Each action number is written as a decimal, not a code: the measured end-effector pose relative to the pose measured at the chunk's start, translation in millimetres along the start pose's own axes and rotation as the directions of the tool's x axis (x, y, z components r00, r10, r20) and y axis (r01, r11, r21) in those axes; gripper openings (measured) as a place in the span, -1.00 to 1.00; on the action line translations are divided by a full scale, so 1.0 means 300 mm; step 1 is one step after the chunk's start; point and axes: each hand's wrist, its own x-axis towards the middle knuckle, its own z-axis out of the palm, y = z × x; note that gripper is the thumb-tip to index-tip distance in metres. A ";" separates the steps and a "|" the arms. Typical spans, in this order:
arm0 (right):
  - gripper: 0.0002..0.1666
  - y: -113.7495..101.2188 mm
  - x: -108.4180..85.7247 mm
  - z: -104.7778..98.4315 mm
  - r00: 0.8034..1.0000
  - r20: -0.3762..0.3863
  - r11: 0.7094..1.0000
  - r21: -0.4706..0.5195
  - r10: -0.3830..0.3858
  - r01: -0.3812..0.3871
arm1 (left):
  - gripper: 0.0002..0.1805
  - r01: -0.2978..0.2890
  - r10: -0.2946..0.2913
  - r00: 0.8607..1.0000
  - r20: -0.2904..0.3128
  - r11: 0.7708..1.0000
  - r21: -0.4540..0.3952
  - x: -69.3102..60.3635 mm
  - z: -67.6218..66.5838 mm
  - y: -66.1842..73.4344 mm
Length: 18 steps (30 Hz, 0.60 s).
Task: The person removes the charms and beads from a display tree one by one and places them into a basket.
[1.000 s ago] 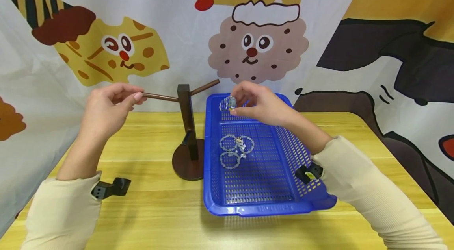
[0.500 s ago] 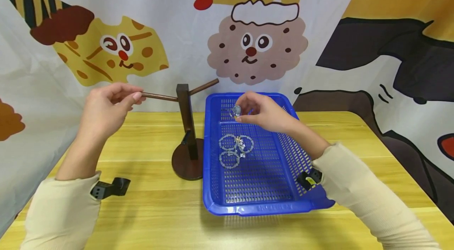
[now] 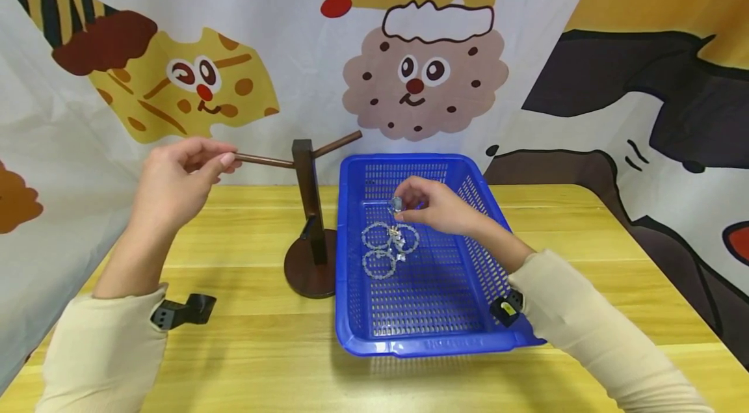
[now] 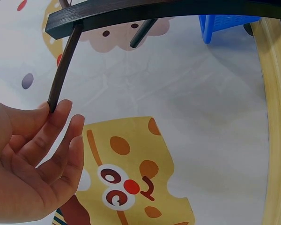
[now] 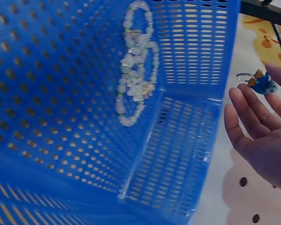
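Note:
My left hand pinches the end of the left wooden peg on a dark brown stand; in the left wrist view thumb and forefinger meet at the peg tip. Over the blue basket, my right hand pinches a small ring with a blue figure charm. The right wrist view shows this blue charm with orange parts and a thin clear hoop. Several pale beaded bracelets lie together on the basket's floor, just below the right hand.
The stand's round base touches or nearly touches the basket's left side. Its other peg points up and right, bare. Behind the wooden table hangs a cartoon-printed cloth.
My right hand has come down and toward me over the basket, carrying the ring with the blue charm from near the far rim toward the bracelets. The left hand keeps its hold on the peg.

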 end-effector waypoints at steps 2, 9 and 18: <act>-0.70 0.018 -0.001 0.010 1.000 0.016 1.000 -0.006 0.003 -0.003 | -0.72 0.000 0.000 1.000 -0.001 1.000 -0.001 0.000 0.000 0.001; -0.66 0.065 -0.002 0.036 0.997 0.076 1.000 -0.009 0.019 -0.019 | -0.71 0.000 0.000 1.000 -0.002 1.000 -0.003 0.000 0.000 0.001; -0.67 0.080 -0.003 0.050 0.993 0.114 0.999 0.013 0.041 -0.043 | -0.71 0.009 -0.009 1.000 -0.001 1.000 0.001 0.000 0.001 0.001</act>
